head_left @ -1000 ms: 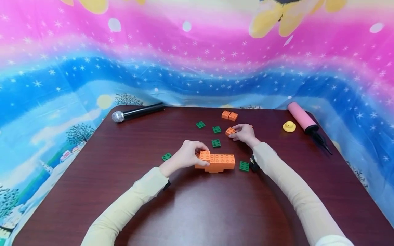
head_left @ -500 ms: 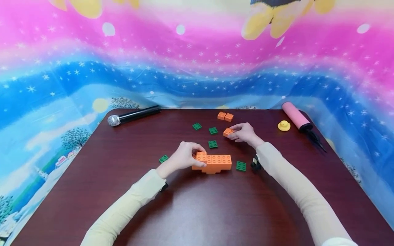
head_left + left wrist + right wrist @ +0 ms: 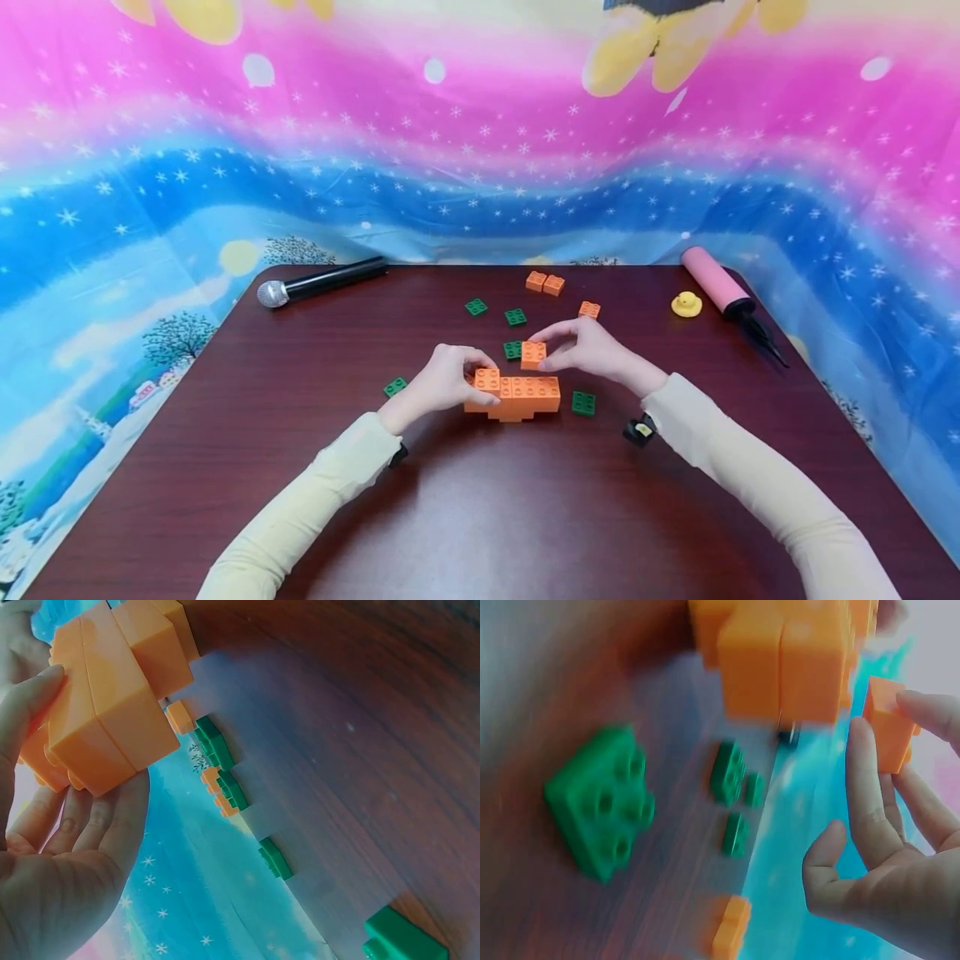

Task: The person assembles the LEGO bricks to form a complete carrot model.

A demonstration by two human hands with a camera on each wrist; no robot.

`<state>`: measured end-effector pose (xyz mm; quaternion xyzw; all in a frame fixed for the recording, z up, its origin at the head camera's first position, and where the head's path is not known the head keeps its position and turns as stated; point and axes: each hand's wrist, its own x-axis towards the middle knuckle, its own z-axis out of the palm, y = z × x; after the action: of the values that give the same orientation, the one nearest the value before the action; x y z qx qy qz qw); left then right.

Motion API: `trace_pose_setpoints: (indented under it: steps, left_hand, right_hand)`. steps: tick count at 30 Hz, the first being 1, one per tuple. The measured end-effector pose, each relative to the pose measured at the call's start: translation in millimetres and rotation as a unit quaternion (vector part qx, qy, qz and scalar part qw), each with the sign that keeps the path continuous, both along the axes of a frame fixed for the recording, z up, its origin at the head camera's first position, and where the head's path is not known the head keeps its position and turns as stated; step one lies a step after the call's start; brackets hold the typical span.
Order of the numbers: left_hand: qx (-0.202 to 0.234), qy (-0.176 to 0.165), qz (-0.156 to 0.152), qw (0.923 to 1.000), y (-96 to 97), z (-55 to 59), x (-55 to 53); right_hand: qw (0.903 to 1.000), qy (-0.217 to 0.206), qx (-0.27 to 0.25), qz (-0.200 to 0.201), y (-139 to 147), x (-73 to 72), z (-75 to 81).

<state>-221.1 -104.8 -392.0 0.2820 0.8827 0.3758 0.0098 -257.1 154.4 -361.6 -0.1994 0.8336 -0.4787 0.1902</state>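
Observation:
In the head view my left hand (image 3: 447, 382) grips the left end of an orange toy-brick build (image 3: 531, 393), which is wider at the top and steps in towards its base. One square brick (image 3: 487, 380) sits raised on that end, beside the thumb. The left wrist view shows the thumb (image 3: 34, 697) on one side of the build and fingers round the other. My right hand (image 3: 588, 346) pinches a separate orange brick (image 3: 533, 356) just behind the build, studs up. In the right wrist view this brick (image 3: 889, 724) is held between the fingertips.
Flat green bricks lie around the build, one green brick (image 3: 583, 403) to its right. Two orange bricks (image 3: 544, 282) and another orange brick (image 3: 589, 310) lie farther back. A microphone (image 3: 322, 282), yellow rubber duck (image 3: 686, 304) and pink hand pump (image 3: 716, 282) are near the far edge.
My right hand has picked up the orange brick and brought it left and nearer, towards the build. My left hand keeps its grip on the build.

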Motion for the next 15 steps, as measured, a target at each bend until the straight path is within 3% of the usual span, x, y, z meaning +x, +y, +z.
trace_pose_setpoints:
  steps: [7, 15]
  left_hand:
    - [0.010, 0.000, -0.003, 0.9999, -0.5, 0.1, 0.1]
    - [0.009, -0.002, -0.009, 0.9999, -0.3, 0.6, 0.4]
  right_hand:
    - [0.9956, 0.044, -0.035, 0.075, -16, 20.4, -0.1]
    - [0.9904, 0.102, -0.006, 0.093, -23, 22.1, -7.8]
